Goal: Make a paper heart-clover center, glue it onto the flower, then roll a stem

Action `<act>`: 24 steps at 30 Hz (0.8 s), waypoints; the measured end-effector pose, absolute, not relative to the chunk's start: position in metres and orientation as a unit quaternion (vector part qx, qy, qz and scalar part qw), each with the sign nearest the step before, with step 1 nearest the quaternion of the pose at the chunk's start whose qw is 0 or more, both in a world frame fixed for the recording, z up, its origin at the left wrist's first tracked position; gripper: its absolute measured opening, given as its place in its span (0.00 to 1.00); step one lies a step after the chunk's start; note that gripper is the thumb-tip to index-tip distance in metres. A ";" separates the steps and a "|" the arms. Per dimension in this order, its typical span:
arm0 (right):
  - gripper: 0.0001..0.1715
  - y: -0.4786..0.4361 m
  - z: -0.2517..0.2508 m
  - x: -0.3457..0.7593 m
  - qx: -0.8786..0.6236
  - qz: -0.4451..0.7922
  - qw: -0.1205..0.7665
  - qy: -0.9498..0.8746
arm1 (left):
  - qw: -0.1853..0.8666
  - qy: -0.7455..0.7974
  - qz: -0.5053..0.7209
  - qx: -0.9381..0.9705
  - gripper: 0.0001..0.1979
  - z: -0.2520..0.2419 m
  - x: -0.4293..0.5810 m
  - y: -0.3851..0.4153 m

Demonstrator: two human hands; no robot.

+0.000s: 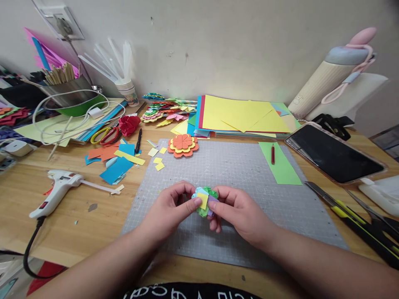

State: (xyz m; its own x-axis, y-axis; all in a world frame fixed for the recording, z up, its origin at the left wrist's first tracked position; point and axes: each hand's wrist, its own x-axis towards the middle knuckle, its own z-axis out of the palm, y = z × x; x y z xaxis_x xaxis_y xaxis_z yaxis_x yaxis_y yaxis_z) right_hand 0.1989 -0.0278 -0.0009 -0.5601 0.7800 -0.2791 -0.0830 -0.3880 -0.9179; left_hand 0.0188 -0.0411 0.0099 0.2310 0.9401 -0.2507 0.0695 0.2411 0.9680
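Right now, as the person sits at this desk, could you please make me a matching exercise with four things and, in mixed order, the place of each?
Things
1. Layered orange-and-yellow paper flower
2. White plastic glue gun
3. Slim dark-red pencil
4. Small paper piece in green, light blue, purple and yellow

Places
A. On the light-green paper strip
B. Between the left hand and right hand
C. Near the far left corner of the grey gridded mat
D. On the wooden tabletop, left of the mat

Right pairs: 1-C, 2-D, 3-A, 4-B
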 end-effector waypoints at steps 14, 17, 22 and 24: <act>0.10 -0.029 -0.001 0.199 -0.389 0.720 0.255 -0.516 | 0.673 0.479 0.283 0.488 0.13 0.011 0.008 -0.035; 0.10 -0.030 -0.001 0.199 -0.390 0.718 0.251 -0.520 | 0.668 0.482 0.265 0.501 0.13 0.014 0.008 -0.035; 0.10 -0.031 -0.001 0.198 -0.389 0.717 0.250 -0.522 | 0.635 0.495 0.241 0.543 0.13 0.017 0.012 -0.034; 0.10 -0.031 0.000 0.198 -0.385 0.720 0.247 -0.523 | 0.625 0.500 0.238 0.550 0.13 0.018 0.013 -0.035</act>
